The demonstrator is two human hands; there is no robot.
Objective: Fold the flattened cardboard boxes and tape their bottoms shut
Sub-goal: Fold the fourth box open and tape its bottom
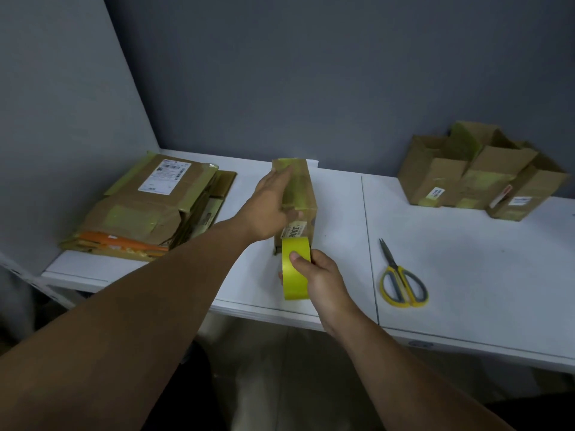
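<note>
Cardboard box [301, 185] on white table [466, 259] by grey wall [311, 73]; left hand [269, 209] flat atop, right hand [322, 283] gripping tape roll [291, 286].

Blue-grey walls [342, 73] meet in corner; white table [466, 259] against them; dim floor [273, 368] below.

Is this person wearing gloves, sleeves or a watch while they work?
No. The left hand and the right hand are bare, with no gloves. No sleeve, watch, bracelet or ring shows anywhere in the picture.
</note>
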